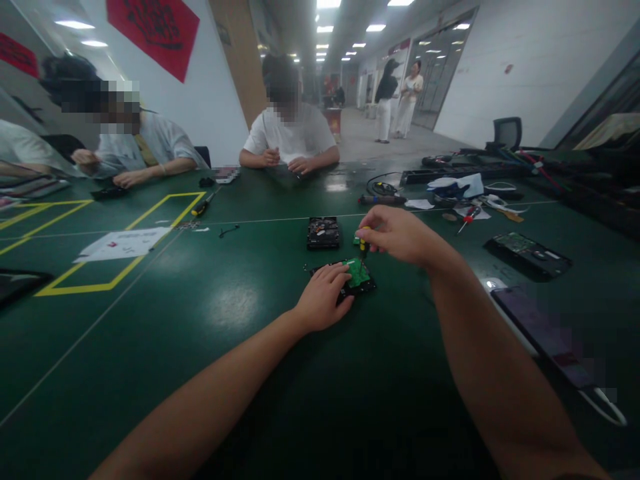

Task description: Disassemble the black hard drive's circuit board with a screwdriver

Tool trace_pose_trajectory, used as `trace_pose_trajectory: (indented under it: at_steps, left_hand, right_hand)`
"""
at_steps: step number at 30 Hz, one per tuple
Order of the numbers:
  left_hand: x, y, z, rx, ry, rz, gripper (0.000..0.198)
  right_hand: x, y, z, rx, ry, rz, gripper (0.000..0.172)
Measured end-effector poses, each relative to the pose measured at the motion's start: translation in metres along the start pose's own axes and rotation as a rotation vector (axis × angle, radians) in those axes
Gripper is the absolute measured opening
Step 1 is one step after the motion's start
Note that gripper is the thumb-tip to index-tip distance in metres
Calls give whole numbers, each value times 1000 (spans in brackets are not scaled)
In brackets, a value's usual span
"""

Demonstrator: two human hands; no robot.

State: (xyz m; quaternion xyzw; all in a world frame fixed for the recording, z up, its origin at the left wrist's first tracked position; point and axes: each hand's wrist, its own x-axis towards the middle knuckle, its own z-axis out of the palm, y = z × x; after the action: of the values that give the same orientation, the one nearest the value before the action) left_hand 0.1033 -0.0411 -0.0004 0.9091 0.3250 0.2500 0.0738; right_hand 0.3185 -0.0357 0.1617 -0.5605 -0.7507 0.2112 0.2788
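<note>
A black hard drive [370,288] with a green circuit board [358,272] on its upper face lies on the table in front of me. Across its left part rests my left hand [324,299], fingers on top and thumb along the near edge, gripping it. My right hand [397,233] is closed around the yellow and black handle of a small screwdriver [365,245]. The screwdriver stands nearly upright, its tip down at the board; whether it sits in a screw is too small to tell. Just beyond lies a second hard drive [323,233], apart from both hands.
At right are another drive-like device [530,255], a phone [543,333] with a cable and a red screwdriver [469,217]. A yellow-handled screwdriver [201,208] and a white paper sheet [123,244] lie left. Co-workers sit across the green table [240,373].
</note>
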Motion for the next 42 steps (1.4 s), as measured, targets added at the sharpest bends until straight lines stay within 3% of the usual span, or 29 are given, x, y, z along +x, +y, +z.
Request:
trace_pose_trajectory:
  at_steps: [15,23,28,34,38,42]
  left_hand:
    - [0,0,0,-17,7,5,43]
    - [-1,0,-2,-9,0,-1,43]
    - [0,1,-2,-6,-2,-4,44]
    - [0,1,-3,-14,-5,7,43]
    - [0,1,-3,-12,-16,-2,44]
    - [0,1,-2,-9,-13,-1,44]
  right_hand:
    - [1,-1,-2,57,-89,-62,25]
    - [1,2,-3,-55,39,-58,19]
    - [0,-2,-3,-95,61,-5,28]
    - [-1,-2,-4,-17,-18,1,19]
    - [0,-2,0,29,-66,59,27]
    - [1,-2,2,118,-98,27,25]
